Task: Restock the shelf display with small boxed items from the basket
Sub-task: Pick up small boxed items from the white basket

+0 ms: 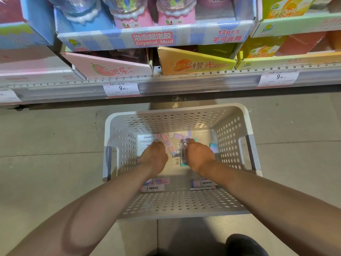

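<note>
Shelf [166, 84] stocked with display cartons above; white perforated basket [177, 204] set on the floor below. Small boxes [155, 183] scattered inside. Left hand [154, 157] and right hand [200, 156] lowered among them; neither grip can be told.

Basket [228, 126] matt perforated plastic; small boxes [155, 184] glossy card.

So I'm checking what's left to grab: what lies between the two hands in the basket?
In the head view, small boxes lie on the basket floor between the left hand and right hand.
</note>
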The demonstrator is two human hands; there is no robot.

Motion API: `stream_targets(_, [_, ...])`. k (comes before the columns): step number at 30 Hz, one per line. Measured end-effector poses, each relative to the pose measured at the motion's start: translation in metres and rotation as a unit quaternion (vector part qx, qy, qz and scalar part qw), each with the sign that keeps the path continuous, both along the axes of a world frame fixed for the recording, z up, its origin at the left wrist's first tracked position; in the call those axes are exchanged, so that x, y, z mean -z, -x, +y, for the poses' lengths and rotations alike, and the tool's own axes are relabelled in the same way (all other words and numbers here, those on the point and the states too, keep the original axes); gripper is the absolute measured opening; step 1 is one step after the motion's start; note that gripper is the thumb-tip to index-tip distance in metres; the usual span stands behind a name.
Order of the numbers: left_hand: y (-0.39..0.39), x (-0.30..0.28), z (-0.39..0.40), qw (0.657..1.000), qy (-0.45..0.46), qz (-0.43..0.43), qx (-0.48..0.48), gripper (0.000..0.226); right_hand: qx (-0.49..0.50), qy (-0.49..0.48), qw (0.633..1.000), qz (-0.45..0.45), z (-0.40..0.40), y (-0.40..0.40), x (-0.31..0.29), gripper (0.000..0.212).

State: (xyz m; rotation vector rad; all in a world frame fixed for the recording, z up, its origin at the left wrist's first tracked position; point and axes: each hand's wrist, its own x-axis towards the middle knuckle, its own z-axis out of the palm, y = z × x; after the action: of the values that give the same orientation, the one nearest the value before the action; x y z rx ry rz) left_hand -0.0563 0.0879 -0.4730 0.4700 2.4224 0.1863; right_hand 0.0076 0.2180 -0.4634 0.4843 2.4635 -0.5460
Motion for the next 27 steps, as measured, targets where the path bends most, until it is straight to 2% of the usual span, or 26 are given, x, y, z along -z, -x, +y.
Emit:
stream_targets(2, [0.000, -0.002, -0.001, 1.000, -0.001, 0.007, 0.004, 0.018, 0.006, -0.002, 1.000, 0.014, -0.005, 0.001, 0.003, 0.039])
stream_targets(6, [-0.001, -0.005, -0.003, 1.000, 0.020, 0.007, 0.012, 0.024, 0.030, 0.026, 0.999, 0.022, -0.012, 0.002, 0.012, 0.046])
stream_targets(13, [0.004, -0.006, -0.004, 1.000, 0.008, -0.009, 0.021, 0.024, 0.095, 0.108, 0.990, -0.002, -0.020, 0.001, 0.010, 0.005])
stream_targets(16, [0.010, -0.016, -0.001, 0.999, -0.001, -0.016, 0.041, 0.032, 0.130, 0.144, 0.981, 0.007, -0.015, 0.004, 0.002, 0.016])
stream_targets(19, [0.019, -0.035, -0.002, 0.999, -0.034, -0.040, 0.010, 0.033, 0.184, 0.199, 0.962, 0.006, -0.003, 0.008, -0.022, 0.031])
stream_targets(21, [0.024, -0.054, -0.002, 0.996, -0.066, -0.054, -0.010, 0.029, 0.188, 0.204, 0.961, -0.005, 0.006, 0.012, -0.042, 0.018])
stream_targets(24, [0.024, -0.095, -0.005, 0.989, -0.114, -0.088, -0.046, 0.023, 0.201, 0.234, 0.951, -0.002, 0.015, 0.018, -0.087, 0.028])
stream_targets(27, [0.023, -0.152, -0.006, 0.966, -0.188, -0.144, -0.102, 0.016, 0.217, 0.289, 0.932, -0.008, 0.019, 0.021, -0.147, 0.022])
